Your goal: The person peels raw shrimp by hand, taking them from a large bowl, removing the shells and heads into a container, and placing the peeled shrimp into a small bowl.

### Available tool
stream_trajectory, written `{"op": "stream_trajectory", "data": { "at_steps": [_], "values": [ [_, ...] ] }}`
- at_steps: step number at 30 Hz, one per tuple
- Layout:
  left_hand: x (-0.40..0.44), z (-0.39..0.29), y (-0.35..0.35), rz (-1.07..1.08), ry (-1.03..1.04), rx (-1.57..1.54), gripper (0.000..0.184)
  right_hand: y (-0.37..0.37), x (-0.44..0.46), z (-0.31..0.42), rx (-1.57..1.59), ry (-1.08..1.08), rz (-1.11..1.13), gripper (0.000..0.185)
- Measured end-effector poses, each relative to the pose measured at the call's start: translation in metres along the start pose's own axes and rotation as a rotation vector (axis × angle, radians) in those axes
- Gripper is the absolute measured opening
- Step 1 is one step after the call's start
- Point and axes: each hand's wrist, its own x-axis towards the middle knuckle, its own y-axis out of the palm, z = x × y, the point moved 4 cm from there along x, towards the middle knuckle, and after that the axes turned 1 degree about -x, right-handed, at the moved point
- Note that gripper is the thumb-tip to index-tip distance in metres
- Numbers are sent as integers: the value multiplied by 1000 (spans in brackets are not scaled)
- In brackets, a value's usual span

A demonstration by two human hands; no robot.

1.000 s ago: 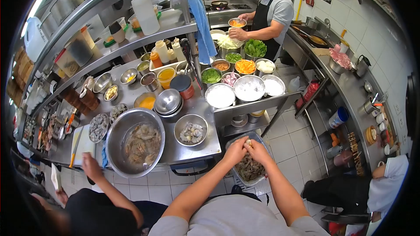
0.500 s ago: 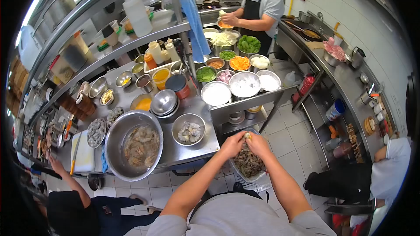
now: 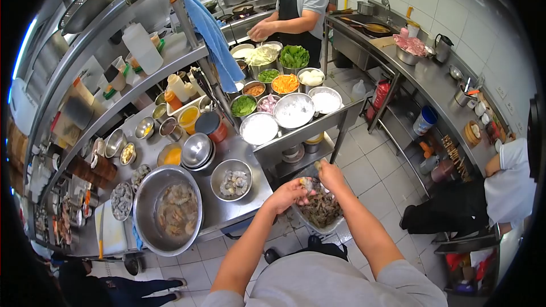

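My left hand (image 3: 289, 194) is closed around a shrimp (image 3: 307, 184), its fingers turned up over the container. My right hand (image 3: 331, 175) is just to the right and slightly higher, fingers pinched; whatever small piece it grips is unclear. Below both hands sits a container (image 3: 335, 224) filled with dark shrimp shells or unpeeled shrimp (image 3: 319, 210). On the steel table to the left, a large steel bowl (image 3: 139, 216) holds shrimp in their shells (image 3: 177, 210). Closer to the hands is a smaller steel bowl (image 3: 216, 193) with peeled shrimp (image 3: 234, 183).
A steel counter carries pans of white powder (image 3: 259, 129), shredded carrot (image 3: 285, 84) and greens (image 3: 294, 57). A co-worker (image 3: 298, 11) stands behind it. Another person (image 3: 506, 182) is at the right, and one more (image 3: 114, 290) at the lower left. A cutting board (image 3: 111, 230) lies left.
My hands were together over the container and are now apart. The left has turned palm up with the shrimp; the right has drawn up and away. The whole view has shifted.
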Motion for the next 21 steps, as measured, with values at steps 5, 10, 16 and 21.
{"op": "stream_trajectory", "data": {
  "at_steps": [5, 10, 16, 21],
  "values": [
    [2, -9, -14, -383, 174, -195, 35, 45, -4, -40, -143, -226, -177, 43],
    [7, -12, -14, -486, 312, -84, 35, 33, -43, 7, 1117, 167, 574, 37],
    [4, -11, -13, -423, 333, 119, 35, 34, -52, 14, 1173, 136, 501, 20],
    [-9, -10, -16, -575, 291, 706, 26, 24, -54, 19, 796, -30, 165, 20]
  ]
}}
